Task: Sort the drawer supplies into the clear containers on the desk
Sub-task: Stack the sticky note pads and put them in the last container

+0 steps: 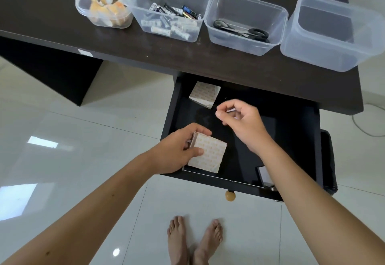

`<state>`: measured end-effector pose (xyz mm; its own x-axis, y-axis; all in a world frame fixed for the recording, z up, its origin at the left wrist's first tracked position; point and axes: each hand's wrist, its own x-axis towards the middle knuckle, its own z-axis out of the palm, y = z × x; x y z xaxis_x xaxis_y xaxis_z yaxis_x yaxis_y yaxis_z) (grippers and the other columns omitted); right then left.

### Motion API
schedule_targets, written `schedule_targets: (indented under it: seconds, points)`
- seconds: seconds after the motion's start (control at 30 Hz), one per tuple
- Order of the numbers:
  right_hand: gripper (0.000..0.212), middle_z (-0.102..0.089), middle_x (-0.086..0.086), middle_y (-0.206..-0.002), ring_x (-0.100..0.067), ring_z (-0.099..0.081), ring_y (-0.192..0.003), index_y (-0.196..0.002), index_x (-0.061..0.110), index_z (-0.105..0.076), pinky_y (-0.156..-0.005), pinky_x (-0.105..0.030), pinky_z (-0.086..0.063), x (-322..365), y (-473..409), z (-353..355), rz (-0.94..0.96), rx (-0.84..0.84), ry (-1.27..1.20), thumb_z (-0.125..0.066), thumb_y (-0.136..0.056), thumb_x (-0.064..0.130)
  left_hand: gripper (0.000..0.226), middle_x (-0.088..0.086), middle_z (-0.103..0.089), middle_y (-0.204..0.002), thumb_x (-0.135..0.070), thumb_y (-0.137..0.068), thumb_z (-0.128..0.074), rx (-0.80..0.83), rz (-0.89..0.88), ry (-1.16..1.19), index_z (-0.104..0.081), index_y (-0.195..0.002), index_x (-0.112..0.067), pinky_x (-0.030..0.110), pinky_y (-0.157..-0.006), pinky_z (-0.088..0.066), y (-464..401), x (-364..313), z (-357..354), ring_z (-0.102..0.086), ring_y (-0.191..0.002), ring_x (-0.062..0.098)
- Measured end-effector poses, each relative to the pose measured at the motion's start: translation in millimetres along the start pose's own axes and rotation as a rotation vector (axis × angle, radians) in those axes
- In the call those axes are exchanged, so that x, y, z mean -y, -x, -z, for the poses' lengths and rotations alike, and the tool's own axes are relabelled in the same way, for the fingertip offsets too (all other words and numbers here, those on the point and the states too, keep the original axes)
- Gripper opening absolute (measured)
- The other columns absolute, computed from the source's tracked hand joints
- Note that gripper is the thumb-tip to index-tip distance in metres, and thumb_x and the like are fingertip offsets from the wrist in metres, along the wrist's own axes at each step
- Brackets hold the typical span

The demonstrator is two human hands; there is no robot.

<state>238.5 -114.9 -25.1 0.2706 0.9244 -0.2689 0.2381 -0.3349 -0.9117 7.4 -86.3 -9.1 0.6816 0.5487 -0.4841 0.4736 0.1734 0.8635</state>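
Observation:
The black drawer [295,131] stands pulled out under the dark desk [187,56]. My left hand [179,150] grips a square pad of pale patterned paper [210,154] at the drawer's front left corner. A second such pad [204,94] lies at the back left. My right hand [239,120] hovers over the drawer's middle, fingers curled around something small and white that I cannot identify. A small white-and-black item [263,176] sits at the front, partly hidden by my right forearm.
Four clear containers line the desk: tape rolls [104,2] at left, batteries [173,18], scissors [241,31], and an empty tub [333,33] at right. A round wooden knob [230,196] juts from the drawer front. My bare feet [193,239] stand on white tiles.

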Motion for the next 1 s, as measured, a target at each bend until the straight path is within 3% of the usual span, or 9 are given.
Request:
schedule_targets:
  seconds: [0.13, 0.27, 0.37, 0.47, 0.73, 0.9, 1.0]
  points:
    - [0.022, -0.076, 0.011, -0.106, -0.006, -0.072, -0.086, -0.107, 0.031, -0.077, -0.09, -0.031, -0.06, -6.2, -34.8, -11.2, 0.037, -0.086, 0.061, -0.086, -0.087, 0.028, 0.043, -0.008, -0.065, -0.135, -0.008, -0.103, -0.062, 0.005, 0.019, 0.023, -0.054, -0.131, -0.039, 0.042, -0.098, -0.062, -2.1, 0.5, -0.9, -0.06, -0.132, 0.019]
    - [0.045, -0.069, 0.006, -0.113, -0.006, -0.068, -0.088, -0.126, 0.024, -0.07, -0.077, -0.014, -0.056, -13.2, -57.7, -22.5, 0.034, -0.134, 0.186, -0.088, -0.085, 0.032, 0.042, -0.01, -0.065, -0.132, -0.007, -0.103, -0.062, 0.008, 0.012, 0.057, -0.054, -0.132, -0.036, 0.036, -0.098, -0.062, -0.2, 0.1, 0.6, -0.062, -0.129, 0.015]
    - [0.062, -0.067, 0.005, -0.102, -0.012, -0.066, -0.086, -0.137, 0.022, -0.065, -0.081, -0.029, -0.056, -20.9, -65.2, -27.3, 0.048, -0.171, 0.328, -0.089, -0.084, 0.04, 0.041, -0.01, -0.067, -0.132, -0.006, -0.104, -0.061, -0.009, 0.001, 0.078, -0.055, -0.132, -0.035, 0.037, -0.098, -0.062, 0.7, 0.5, 1.9, -0.064, -0.128, 0.013]
    - [0.069, -0.065, 0.004, -0.097, -0.02, -0.065, -0.087, -0.148, 0.026, -0.06, -0.082, -0.035, -0.054, -25.6, -68.3, -27.0, 0.103, -0.124, 0.497, -0.086, -0.086, 0.042, 0.041, -0.009, -0.068, -0.13, -0.005, -0.104, -0.06, -0.021, -0.008, 0.095, -0.055, -0.132, -0.035, 0.038, -0.096, -0.063, 1.1, -0.3, 1.3, -0.065, -0.126, 0.011]
    - [0.057, -0.055, 0.006, -0.11, -0.011, -0.057, -0.081, -0.135, 0.021, -0.071, -0.077, -0.025, -0.044, -28.5, -50.4, -7.5, 0.206, 0.001, 0.642, -0.09, -0.083, 0.034, 0.041, -0.012, -0.07, -0.126, -0.009, -0.104, -0.062, -0.048, -0.016, 0.119, -0.057, -0.132, -0.04, 0.049, -0.091, -0.065, 4.5, -1.9, 4.3, -0.068, -0.124, 0.016]
    - [0.064, -0.063, 0.005, -0.112, -0.008, -0.065, -0.086, -0.125, 0.03, -0.069, -0.079, -0.031, -0.057, -28.7, -47.3, -5.4, 0.102, -0.054, 0.493, -0.092, -0.071, 0.055, 0.043, -0.013, -0.07, -0.125, -0.009, -0.102, -0.063, -0.07, -0.008, 0.137, -0.057, -0.13, -0.041, 0.05, -0.087, -0.066, 5.0, -4.9, 5.0, -0.067, -0.124, 0.016]
    - [0.082, -0.062, 0.006, -0.112, -0.017, -0.066, -0.095, -0.141, 0.029, -0.056, -0.084, -0.037, -0.056, -27.9, -49.9, -10.0, 0.058, -0.087, 0.452, -0.091, -0.072, 0.058, 0.043, -0.012, -0.069, -0.126, -0.007, -0.102, -0.063, -0.075, -0.005, 0.124, -0.057, -0.131, -0.039, 0.049, -0.087, -0.066, 5.1, -5.6, 4.0, -0.066, -0.125, 0.017]
